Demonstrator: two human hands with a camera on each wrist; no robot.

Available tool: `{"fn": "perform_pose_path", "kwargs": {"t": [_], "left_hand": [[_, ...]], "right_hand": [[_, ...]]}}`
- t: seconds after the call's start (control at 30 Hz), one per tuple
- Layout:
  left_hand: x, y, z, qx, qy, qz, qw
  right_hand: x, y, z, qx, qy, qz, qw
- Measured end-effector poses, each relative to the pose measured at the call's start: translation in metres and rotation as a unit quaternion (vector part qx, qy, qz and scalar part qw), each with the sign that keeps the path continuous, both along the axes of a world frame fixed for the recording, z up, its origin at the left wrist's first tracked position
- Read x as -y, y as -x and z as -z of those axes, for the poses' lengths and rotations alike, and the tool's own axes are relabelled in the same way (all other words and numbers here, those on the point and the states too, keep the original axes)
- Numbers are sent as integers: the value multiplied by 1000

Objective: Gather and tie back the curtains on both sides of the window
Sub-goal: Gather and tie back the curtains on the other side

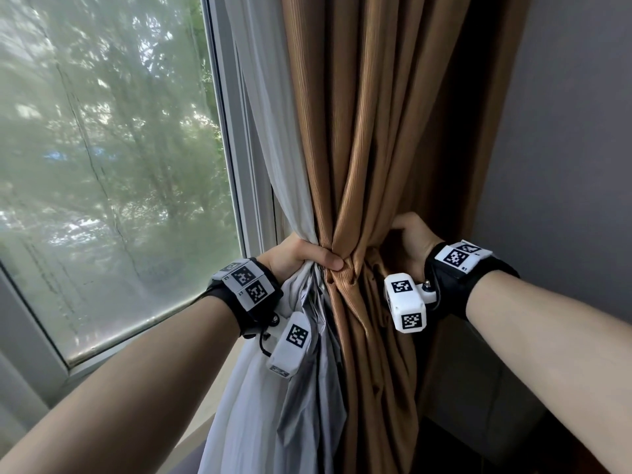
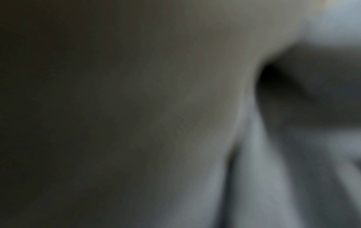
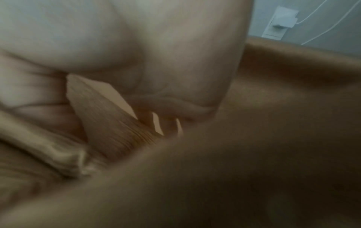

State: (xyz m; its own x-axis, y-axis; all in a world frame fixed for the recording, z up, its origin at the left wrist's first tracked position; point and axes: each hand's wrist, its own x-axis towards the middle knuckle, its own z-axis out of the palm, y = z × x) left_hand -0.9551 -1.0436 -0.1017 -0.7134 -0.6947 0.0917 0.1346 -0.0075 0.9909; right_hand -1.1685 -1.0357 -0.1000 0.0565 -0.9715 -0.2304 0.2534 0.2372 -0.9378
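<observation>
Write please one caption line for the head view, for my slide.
Both hands, left and right, bunch the brown curtain and white sheer beside the window.

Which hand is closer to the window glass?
Left. The left hand grips the gathered curtains beside the window glass; the right hand is behind them, by the wall.

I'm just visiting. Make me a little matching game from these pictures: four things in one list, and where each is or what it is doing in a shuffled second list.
1. left hand
2. right hand
3. white sheer curtain
4. wall plug

a. hangs between the window and the brown curtain
b. reaches behind the brown folds
c. squeezes both curtains together
d. sits on the grey wall with a white cable

Pairs: 1-c, 2-b, 3-a, 4-d
</observation>
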Motion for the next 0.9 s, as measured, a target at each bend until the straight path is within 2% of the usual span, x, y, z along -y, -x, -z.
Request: {"fn": "perform_pose_path", "kwargs": {"t": [0.17,0.3,0.43,0.53,0.63,0.9], "left_hand": [[4,-1,-2,3,4,5,1000],[9,0,0,-9,25,-40,999],[13,1,1,-25,74,-92,993],[18,4,4,-30,71,-169,983],[23,6,7,-40,55,-212,975],[3,17,5,-77,62,-131,986]], "right_hand": [[-5,-6,-6,-88,26,-8,996],[-6,-5,-9,-182,97,46,978],[-9,5,-7,-218,127,103,962],[-16,3,-14,-210,149,125,958],[-19,-5,-20,-223,164,96,956],[-29,-11,-13,-163,165,32,972]]}}
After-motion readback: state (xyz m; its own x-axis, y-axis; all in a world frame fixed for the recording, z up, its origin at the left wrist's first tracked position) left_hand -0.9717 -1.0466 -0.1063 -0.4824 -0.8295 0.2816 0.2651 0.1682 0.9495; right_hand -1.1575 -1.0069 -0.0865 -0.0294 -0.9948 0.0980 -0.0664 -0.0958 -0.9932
